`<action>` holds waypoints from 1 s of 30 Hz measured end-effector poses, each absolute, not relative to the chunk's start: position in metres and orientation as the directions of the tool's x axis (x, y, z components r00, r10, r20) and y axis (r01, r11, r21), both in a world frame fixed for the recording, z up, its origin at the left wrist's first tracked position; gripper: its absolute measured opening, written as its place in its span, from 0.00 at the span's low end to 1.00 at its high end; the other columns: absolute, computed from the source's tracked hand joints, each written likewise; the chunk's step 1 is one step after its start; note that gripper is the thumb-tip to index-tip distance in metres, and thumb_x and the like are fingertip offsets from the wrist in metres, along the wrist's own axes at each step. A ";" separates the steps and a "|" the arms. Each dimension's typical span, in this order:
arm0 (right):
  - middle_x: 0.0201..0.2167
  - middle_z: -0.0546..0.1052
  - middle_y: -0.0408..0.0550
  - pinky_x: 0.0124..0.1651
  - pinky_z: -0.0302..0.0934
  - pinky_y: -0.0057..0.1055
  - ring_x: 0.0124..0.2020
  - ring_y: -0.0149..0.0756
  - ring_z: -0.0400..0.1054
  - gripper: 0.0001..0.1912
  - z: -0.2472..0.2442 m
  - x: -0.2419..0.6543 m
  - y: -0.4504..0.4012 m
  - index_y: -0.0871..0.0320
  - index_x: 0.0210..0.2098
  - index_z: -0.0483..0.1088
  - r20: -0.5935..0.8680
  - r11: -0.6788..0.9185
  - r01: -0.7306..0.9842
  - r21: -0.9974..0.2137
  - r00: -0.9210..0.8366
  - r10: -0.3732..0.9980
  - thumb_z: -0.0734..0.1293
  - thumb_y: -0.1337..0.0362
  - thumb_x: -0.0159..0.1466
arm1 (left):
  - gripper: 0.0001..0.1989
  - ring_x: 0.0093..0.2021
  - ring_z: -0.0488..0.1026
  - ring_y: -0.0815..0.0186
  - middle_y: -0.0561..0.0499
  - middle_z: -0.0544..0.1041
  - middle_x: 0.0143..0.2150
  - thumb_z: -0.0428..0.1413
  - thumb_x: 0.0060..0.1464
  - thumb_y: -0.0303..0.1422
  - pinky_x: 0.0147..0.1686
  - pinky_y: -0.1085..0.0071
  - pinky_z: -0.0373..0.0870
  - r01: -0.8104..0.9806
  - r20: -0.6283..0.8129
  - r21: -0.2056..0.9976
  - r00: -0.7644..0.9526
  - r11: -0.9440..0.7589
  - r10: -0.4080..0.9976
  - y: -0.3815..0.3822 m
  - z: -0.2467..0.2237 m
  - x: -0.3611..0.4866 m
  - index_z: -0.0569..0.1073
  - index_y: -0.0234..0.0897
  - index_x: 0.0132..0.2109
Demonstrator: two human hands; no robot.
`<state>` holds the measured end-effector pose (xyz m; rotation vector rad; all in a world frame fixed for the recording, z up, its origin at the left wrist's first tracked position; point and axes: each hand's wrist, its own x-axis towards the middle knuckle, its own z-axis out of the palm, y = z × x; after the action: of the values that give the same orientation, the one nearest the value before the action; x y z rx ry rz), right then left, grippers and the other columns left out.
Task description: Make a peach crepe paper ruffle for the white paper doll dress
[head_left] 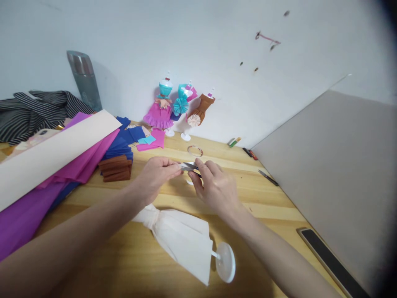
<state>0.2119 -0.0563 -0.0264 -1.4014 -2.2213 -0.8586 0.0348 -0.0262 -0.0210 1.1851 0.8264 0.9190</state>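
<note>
Over the middle of the table, my right hand (214, 182) grips a pair of scissors (188, 166), the blades pointing left. My left hand (158, 176) pinches a small white piece (182, 169), partly hidden by fingers, and the blades lie across it. Below my hands a small mannequin in a white dress (182, 236) lies on its side, its round white base (226, 262) to the right. Its upper end is hidden behind my left wrist. Under the scissors a bit of white shows on the table.
Crepe paper in purple and magenta (87, 159), brown pieces (116, 169) and blue pieces (116, 145) cover the left side. Dressed mini mannequins (159, 114) stand against the wall near a tumbler (85, 78). A ring of tape (195, 151), tweezers (268, 177) and a phone (331, 260) lie about.
</note>
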 end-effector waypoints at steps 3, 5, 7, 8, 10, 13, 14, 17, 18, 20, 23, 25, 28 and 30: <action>0.27 0.74 0.51 0.27 0.51 0.30 0.28 0.36 0.66 0.18 -0.025 0.212 -0.056 0.66 0.47 0.70 0.588 0.308 0.905 0.293 -0.425 0.688 0.57 0.59 0.68 | 0.07 0.44 0.74 0.63 0.45 0.79 0.34 0.57 0.47 0.31 0.51 0.65 0.66 -0.270 -0.117 0.933 0.400 0.239 0.909 -0.029 -0.018 0.037 0.76 0.31 0.31; 0.27 0.73 0.52 0.27 0.51 0.31 0.28 0.37 0.66 0.18 -0.025 0.211 -0.055 0.66 0.48 0.69 0.590 0.304 0.910 0.280 -0.414 0.693 0.57 0.59 0.68 | 0.07 0.45 0.74 0.63 0.46 0.78 0.34 0.57 0.46 0.31 0.53 0.65 0.65 -0.299 -0.116 0.923 0.388 0.244 0.914 -0.030 -0.019 0.038 0.76 0.31 0.31; 0.27 0.74 0.52 0.26 0.51 0.31 0.28 0.37 0.66 0.18 -0.025 0.209 -0.054 0.67 0.49 0.69 0.591 0.293 0.915 0.278 -0.403 0.699 0.57 0.59 0.69 | 0.08 0.46 0.73 0.62 0.46 0.78 0.35 0.57 0.46 0.32 0.53 0.64 0.65 -0.306 -0.101 0.926 0.370 0.223 0.924 -0.031 -0.021 0.040 0.76 0.31 0.32; 0.27 0.74 0.52 0.26 0.51 0.31 0.28 0.37 0.66 0.18 -0.026 0.208 -0.053 0.66 0.49 0.68 0.590 0.282 0.917 0.281 -0.397 0.703 0.57 0.59 0.69 | 0.08 0.46 0.73 0.62 0.46 0.78 0.35 0.57 0.46 0.33 0.53 0.64 0.65 -0.306 -0.092 0.929 0.359 0.210 0.929 -0.031 -0.022 0.040 0.76 0.31 0.32; 0.28 0.74 0.53 0.27 0.52 0.31 0.27 0.37 0.66 0.18 -0.028 0.205 -0.051 0.65 0.50 0.68 0.597 0.264 0.920 0.289 -0.388 0.702 0.56 0.60 0.69 | 0.07 0.46 0.73 0.62 0.47 0.78 0.34 0.57 0.46 0.32 0.52 0.64 0.65 -0.315 -0.079 0.930 0.333 0.190 0.939 -0.031 -0.024 0.042 0.75 0.32 0.32; 0.28 0.75 0.54 0.28 0.54 0.31 0.28 0.38 0.67 0.19 -0.033 0.200 -0.047 0.67 0.51 0.67 0.628 0.260 0.924 0.280 -0.382 0.678 0.55 0.60 0.70 | 0.05 0.44 0.73 0.63 0.49 0.76 0.32 0.56 0.46 0.30 0.52 0.64 0.66 -0.351 -0.079 0.920 0.278 0.177 0.957 -0.031 -0.026 0.043 0.74 0.32 0.30; 0.28 0.75 0.54 0.28 0.54 0.31 0.28 0.38 0.67 0.20 -0.036 0.198 -0.045 0.68 0.52 0.66 0.641 0.267 0.924 0.274 -0.382 0.665 0.55 0.60 0.70 | 0.04 0.44 0.73 0.63 0.50 0.76 0.31 0.56 0.47 0.30 0.52 0.64 0.66 -0.365 -0.082 0.914 0.260 0.177 0.962 -0.031 -0.026 0.044 0.73 0.32 0.30; 0.32 0.76 0.56 0.29 0.56 0.31 0.30 0.39 0.68 0.20 -0.041 0.197 -0.041 0.67 0.55 0.64 0.673 0.296 0.922 0.248 -0.384 0.632 0.56 0.61 0.70 | 0.03 0.43 0.73 0.63 0.51 0.75 0.30 0.56 0.47 0.29 0.51 0.65 0.66 -0.396 -0.092 0.901 0.223 0.177 0.970 -0.031 -0.026 0.044 0.72 0.33 0.29; 0.33 0.76 0.56 0.30 0.57 0.31 0.31 0.39 0.68 0.21 -0.043 0.197 -0.039 0.66 0.57 0.63 0.679 0.307 0.922 0.236 -0.383 0.626 0.56 0.61 0.70 | 0.03 0.43 0.73 0.63 0.51 0.75 0.30 0.56 0.47 0.28 0.51 0.65 0.66 -0.402 -0.093 0.899 0.216 0.175 0.972 -0.031 -0.026 0.044 0.72 0.33 0.28; 0.34 0.76 0.55 0.32 0.58 0.31 0.32 0.39 0.69 0.21 -0.045 0.197 -0.037 0.64 0.59 0.61 0.687 0.328 0.921 0.209 -0.377 0.622 0.56 0.62 0.70 | 0.03 0.43 0.73 0.63 0.50 0.76 0.31 0.56 0.47 0.28 0.51 0.65 0.66 -0.406 -0.090 0.898 0.208 0.170 0.974 -0.032 -0.025 0.044 0.71 0.33 0.27; 0.32 0.76 0.54 0.33 0.59 0.30 0.31 0.37 0.69 0.21 -0.048 0.199 -0.034 0.64 0.59 0.61 0.708 0.356 0.917 0.179 -0.372 0.601 0.57 0.63 0.69 | 0.03 0.43 0.73 0.63 0.49 0.77 0.34 0.56 0.47 0.28 0.50 0.66 0.66 -0.404 -0.092 0.899 0.200 0.167 0.975 -0.032 -0.024 0.043 0.71 0.33 0.27; 0.32 0.77 0.54 0.33 0.60 0.30 0.31 0.37 0.69 0.20 -0.049 0.200 -0.034 0.65 0.58 0.62 0.726 0.373 0.910 0.178 -0.378 0.574 0.58 0.64 0.69 | 0.03 0.44 0.73 0.63 0.49 0.77 0.34 0.56 0.47 0.28 0.50 0.66 0.66 -0.409 -0.093 0.897 0.197 0.168 0.976 -0.032 -0.023 0.042 0.71 0.33 0.28; 0.30 0.77 0.53 0.33 0.60 0.29 0.30 0.36 0.69 0.21 -0.049 0.200 -0.033 0.66 0.59 0.62 0.742 0.394 0.900 0.185 -0.391 0.545 0.59 0.65 0.68 | 0.03 0.43 0.73 0.63 0.49 0.77 0.32 0.56 0.47 0.28 0.50 0.65 0.66 -0.418 -0.095 0.892 0.202 0.173 0.975 -0.032 -0.022 0.042 0.72 0.33 0.28; 0.29 0.76 0.52 0.33 0.60 0.28 0.29 0.35 0.70 0.23 -0.049 0.200 -0.032 0.65 0.61 0.59 0.755 0.407 0.893 0.191 -0.399 0.521 0.60 0.65 0.68 | 0.04 0.43 0.73 0.62 0.49 0.76 0.31 0.56 0.47 0.28 0.51 0.64 0.66 -0.427 -0.090 0.888 0.196 0.167 0.977 -0.031 -0.022 0.042 0.72 0.32 0.27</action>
<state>0.1997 -0.0320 -0.0494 -1.1976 -2.0616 -0.7975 0.0419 -0.0311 -0.0223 0.8560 0.8128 1.1733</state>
